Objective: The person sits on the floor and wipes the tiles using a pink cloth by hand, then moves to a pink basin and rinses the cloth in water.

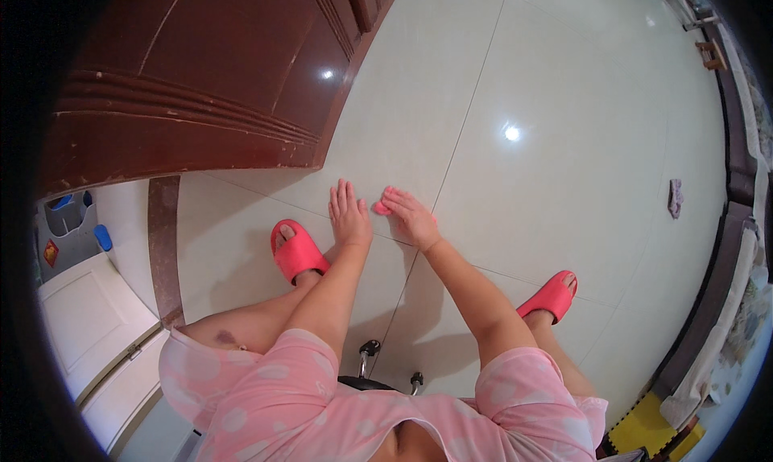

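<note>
My left hand lies on the tiled floor with fingers stretched out and nothing in it. Just to its right, my right hand presses down on a small pink cloth, fingers together over it; pink edges show around the hand. Red slippers on my feet flank both hands, the left one close by my left arm, the right one farther out. A crumpled greyish-purple item rests on the floor at the right.
A dark wooden door stands at upper left, beside white cabinetry. Wheeled chair legs show beneath me. Low dark furniture with patterned fabric runs along the right, near yellow mats. A small wooden stool sits at upper right.
</note>
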`<state>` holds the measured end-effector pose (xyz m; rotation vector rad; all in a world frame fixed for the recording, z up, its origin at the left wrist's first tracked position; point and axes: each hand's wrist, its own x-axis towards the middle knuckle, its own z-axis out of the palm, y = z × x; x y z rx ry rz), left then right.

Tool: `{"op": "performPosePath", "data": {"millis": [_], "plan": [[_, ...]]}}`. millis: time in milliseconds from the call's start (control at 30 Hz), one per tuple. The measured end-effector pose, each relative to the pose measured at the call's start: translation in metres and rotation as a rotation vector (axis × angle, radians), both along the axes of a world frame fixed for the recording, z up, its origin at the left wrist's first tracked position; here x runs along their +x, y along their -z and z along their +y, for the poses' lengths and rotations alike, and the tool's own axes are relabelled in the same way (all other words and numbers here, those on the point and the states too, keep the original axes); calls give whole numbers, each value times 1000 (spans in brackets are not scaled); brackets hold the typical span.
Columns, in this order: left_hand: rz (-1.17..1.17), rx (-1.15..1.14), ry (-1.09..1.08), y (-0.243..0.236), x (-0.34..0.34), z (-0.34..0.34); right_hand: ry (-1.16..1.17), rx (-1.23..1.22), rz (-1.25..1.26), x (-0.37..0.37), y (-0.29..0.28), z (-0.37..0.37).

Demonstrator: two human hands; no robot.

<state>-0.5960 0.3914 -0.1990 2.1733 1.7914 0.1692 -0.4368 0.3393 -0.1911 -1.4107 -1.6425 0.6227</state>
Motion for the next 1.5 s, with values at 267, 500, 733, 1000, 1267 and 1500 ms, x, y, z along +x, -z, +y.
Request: {"op": "performPosePath", "data": {"millis": [267,500,733,1000,1267,1500], "plan": [[48,6,-32,0,-10,-2,836,-224,955,71,-33,24],[0,-44,-34,-5,12,-8,830,-1,-312,98,24,75],[84,-18,-54,-10,7,-14,618,2,-322,36,5,121],[83,2,-62,-7,11,-15,312,74,-251,5,-4,176],[13,10,-71,-10,9,-14,-109,136,-172,-28,3,158],[-168,79,-91,10,-4,-8,-249,94,-32,-40,28,103]]}}
